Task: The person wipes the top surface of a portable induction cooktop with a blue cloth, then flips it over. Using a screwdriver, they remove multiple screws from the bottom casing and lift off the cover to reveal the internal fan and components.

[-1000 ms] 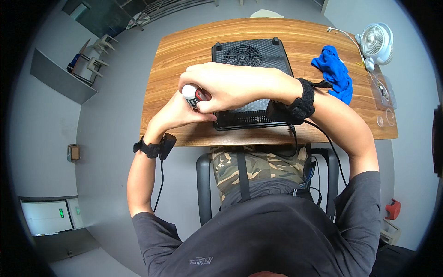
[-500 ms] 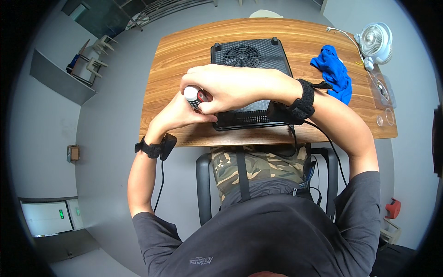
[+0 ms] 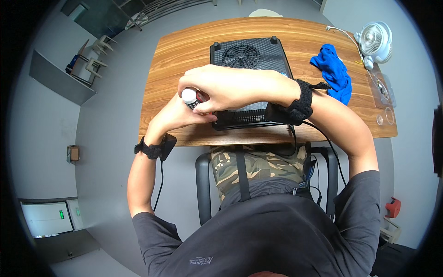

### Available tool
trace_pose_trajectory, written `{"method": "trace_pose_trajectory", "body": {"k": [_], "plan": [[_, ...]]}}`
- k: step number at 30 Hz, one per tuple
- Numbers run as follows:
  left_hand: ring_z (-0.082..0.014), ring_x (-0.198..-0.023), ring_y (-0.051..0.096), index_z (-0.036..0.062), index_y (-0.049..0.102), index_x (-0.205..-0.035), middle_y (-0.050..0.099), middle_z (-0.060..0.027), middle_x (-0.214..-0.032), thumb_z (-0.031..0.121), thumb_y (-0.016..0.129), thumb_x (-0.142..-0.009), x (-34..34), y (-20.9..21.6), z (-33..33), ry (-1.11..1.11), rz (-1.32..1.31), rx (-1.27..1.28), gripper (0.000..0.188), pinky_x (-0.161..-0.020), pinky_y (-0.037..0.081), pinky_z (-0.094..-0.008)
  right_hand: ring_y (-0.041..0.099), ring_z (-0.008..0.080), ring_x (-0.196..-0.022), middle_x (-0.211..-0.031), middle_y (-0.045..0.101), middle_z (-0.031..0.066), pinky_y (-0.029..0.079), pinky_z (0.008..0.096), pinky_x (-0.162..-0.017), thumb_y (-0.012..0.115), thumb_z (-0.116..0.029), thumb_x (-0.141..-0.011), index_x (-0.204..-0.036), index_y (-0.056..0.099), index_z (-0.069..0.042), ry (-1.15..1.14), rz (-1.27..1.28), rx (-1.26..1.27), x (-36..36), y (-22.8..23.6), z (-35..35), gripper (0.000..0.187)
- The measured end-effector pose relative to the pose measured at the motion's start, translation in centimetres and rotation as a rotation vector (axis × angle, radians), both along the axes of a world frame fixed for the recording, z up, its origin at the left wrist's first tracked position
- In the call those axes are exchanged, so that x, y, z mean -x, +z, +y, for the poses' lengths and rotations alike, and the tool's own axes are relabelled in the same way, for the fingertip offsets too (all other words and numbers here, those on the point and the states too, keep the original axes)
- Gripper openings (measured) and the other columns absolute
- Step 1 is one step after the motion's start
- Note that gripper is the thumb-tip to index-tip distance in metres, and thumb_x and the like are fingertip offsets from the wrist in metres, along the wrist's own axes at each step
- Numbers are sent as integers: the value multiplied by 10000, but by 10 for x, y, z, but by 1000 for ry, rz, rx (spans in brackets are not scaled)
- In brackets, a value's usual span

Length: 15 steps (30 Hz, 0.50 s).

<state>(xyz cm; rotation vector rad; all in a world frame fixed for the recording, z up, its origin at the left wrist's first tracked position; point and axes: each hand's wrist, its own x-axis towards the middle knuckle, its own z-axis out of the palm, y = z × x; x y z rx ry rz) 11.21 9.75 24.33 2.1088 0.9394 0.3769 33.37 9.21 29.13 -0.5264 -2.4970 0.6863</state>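
A black laptop cooling pad (image 3: 258,51) with a round fan grille lies on the wooden table. Over its left side, my right hand (image 3: 210,87) is closed around what looks like a screwdriver (image 3: 189,95), with a white rounded end, a dotted black grip and some red. The white end points up; the tool's lower end is hidden. My left hand (image 3: 177,113) lies just beneath, its thumb reaching to the pad's near left corner. The other left fingers are hidden by the right hand. Black straps with small boxes sit on both wrists.
A crumpled blue cloth (image 3: 333,74) lies on the table (image 3: 184,44) right of the pad. Farther right stand a white fan (image 3: 374,42) and a clear plastic tray (image 3: 382,87) with small items. Cables hang from both wrist boxes.
My right hand and the tool have shifted very slightly left. The left hand stays at the pad's near left corner.
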Motion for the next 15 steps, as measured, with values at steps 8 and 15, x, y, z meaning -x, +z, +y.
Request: {"method": "trace_pose_trajectory", "body": {"k": [8,15], "plan": [[-184,-936,671,30,653,-1083,701,-61,-1003,210,932,-733,2,-1,2,19,-3,2,483,-838,561,-337,670,332,-959,-1044,668,194,545,408,-849,727,-173,-892,-1172,627,26,-3,43,11,0,-2,4,358],[-139,-902,678,16,671,-1068,710,-50,-956,140,902,-750,-3,6,-2,3,-6,18,413,-771,565,-316,667,302,-885,-1000,665,177,548,391,-788,746,-176,-880,-1154,635,20,-16,54,18,-5,2,3,355]]}}
